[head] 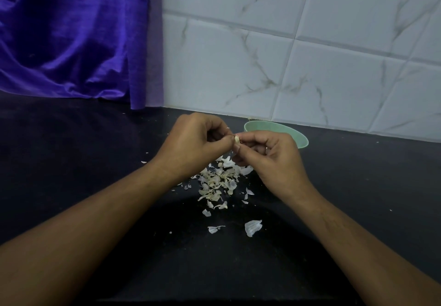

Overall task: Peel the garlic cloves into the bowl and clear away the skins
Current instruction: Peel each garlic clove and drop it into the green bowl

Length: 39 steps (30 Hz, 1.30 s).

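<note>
- Bare forearms [100, 219] reach over the black surface [71, 162], which is strewn with papery white skins [218, 181].
- Left hand [191, 143] and right hand [269, 160] both pinch a small pale garlic clove [237, 139] in a closed grip, just before the pale green round bowl [302, 141].
- Risk: the clove could drop among the skins, since it hangs over them, not the bowl.

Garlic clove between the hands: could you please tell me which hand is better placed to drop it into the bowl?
Probably the right hand: it sits just in front of the green bowl, overlapping its rim, while the left hand is farther left. Both pinch the garlic clove.
</note>
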Tool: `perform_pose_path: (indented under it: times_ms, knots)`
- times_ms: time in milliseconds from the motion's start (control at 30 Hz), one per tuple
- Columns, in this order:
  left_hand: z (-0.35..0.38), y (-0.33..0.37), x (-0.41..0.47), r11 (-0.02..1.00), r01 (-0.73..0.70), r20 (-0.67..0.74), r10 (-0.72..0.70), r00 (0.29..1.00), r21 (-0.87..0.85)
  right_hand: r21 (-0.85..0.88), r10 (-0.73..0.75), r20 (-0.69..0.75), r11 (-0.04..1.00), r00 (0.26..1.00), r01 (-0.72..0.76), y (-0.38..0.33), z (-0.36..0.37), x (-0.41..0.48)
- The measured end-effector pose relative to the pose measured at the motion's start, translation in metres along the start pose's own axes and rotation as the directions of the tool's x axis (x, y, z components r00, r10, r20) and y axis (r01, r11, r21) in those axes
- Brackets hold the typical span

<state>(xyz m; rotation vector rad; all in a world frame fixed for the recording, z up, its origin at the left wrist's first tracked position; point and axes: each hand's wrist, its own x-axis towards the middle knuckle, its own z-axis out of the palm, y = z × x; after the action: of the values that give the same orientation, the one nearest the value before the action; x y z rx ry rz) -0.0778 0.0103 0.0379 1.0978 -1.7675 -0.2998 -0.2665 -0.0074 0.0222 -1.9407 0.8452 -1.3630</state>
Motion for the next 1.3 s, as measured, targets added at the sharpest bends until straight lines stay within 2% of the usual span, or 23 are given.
perform_pose_path:
  times_ms: [133, 267, 333, 533, 700, 900, 1300]
  knots:
    - [0.002, -0.005, 0.001, 0.996, 0.05, 0.008, -0.05, 0.999, -0.068, 0.126, 0.051, 0.001, 0.991, 0.999, -0.05, -0.002, 0.003, 0.001]
    - [0.003, -0.005, 0.002, 0.961, 0.111, 0.069, -0.097, 0.993, -0.255, 0.148, 0.059, -0.056, 0.988, 0.997, -0.05, -0.001, 0.001, 0.003]
    - [0.003, -0.004, 0.002, 0.949, 0.114, 0.084, -0.093, 0.992, -0.294, 0.149, 0.069, -0.065, 0.987, 0.996, -0.058, -0.001, 0.001, 0.003]
    - [0.0, -0.005, 0.003, 0.919, 0.14, 0.097, -0.112, 0.989, -0.367, 0.163, 0.046, -0.001, 0.986, 0.999, -0.045, -0.005, 0.0, 0.002]
    - [0.0, -0.003, 0.004, 0.918, 0.121, 0.071, -0.101, 0.992, -0.377, 0.263, 0.1, 0.001, 0.96, 0.995, -0.097, -0.008, -0.001, 0.002]
    - [-0.004, -0.001, 0.004, 0.883, 0.148, 0.118, -0.106, 0.987, -0.445, 0.33, 0.147, 0.001, 0.934, 0.989, -0.139, -0.011, -0.002, 0.003]
    - [0.003, 0.003, 0.002, 0.848, 0.158, 0.048, -0.155, 0.987, -0.506, 0.431, 0.192, 0.027, 0.883, 0.981, -0.185, -0.013, -0.001, 0.002]
